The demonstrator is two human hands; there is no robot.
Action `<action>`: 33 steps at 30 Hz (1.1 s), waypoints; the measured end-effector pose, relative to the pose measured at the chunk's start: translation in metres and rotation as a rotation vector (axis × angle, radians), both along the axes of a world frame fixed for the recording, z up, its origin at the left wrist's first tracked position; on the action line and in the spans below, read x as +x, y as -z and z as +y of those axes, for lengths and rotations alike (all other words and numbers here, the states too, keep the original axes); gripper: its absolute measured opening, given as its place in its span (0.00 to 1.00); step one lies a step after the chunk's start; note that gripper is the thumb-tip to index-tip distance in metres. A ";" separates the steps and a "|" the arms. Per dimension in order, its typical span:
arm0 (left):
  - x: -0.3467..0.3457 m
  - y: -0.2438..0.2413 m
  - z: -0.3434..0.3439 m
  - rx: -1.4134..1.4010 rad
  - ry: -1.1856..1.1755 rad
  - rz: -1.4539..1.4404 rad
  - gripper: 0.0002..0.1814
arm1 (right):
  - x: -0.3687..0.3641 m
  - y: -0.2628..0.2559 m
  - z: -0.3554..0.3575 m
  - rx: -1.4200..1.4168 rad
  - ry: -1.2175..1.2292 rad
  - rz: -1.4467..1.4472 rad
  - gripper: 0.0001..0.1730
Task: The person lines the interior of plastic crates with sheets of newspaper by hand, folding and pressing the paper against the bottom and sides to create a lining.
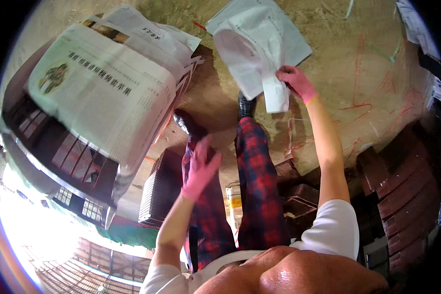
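My right hand (297,81), in a pink glove with bare fingertips, grips the near edge of a sheet of newspaper (275,70). That sheet curls and hangs over a flatter sheet (296,44) on the floor, beyond my feet. My left hand (203,167), also in a pink glove, is over my left leg with its fingers apart and nothing in it. To the left, newspapers (106,84) with printed text and pictures lie draped over a dark, glossy surface, with more folded sheets (150,36) at their far side.
A stack of dark plastic crates (161,187) stands left of my legs. More brown crates (404,205) are piled at the right. Red and green strips (395,53) of string lie on the concrete floor (338,81). Papers (417,29) lie at the far right.
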State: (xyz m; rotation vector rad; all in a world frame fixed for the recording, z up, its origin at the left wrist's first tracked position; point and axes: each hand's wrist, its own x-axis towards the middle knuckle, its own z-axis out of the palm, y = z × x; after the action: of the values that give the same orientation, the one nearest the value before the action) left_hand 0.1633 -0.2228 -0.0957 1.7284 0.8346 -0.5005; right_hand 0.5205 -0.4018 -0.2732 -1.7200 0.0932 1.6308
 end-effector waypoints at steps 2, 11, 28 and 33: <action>0.027 0.023 0.001 0.190 -0.098 0.085 0.47 | -0.010 -0.079 -0.010 0.090 0.291 0.184 0.13; 0.125 0.058 0.031 0.140 -0.445 0.142 0.52 | -0.030 -0.300 -0.062 0.312 0.746 0.257 0.24; -0.040 -0.340 0.123 -0.277 -0.202 -0.001 0.18 | -0.246 -0.470 0.161 0.366 -0.333 -0.053 0.17; -0.152 -0.375 0.276 0.093 -0.505 0.322 0.14 | -0.301 -0.485 0.244 1.086 -0.525 -0.448 0.23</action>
State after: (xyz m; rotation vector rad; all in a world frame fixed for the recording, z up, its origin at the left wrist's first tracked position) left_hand 0.0118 0.0532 0.2793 1.4604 1.4938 -0.4019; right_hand 0.2193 -0.1575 0.2118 -1.1880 -1.3020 1.1641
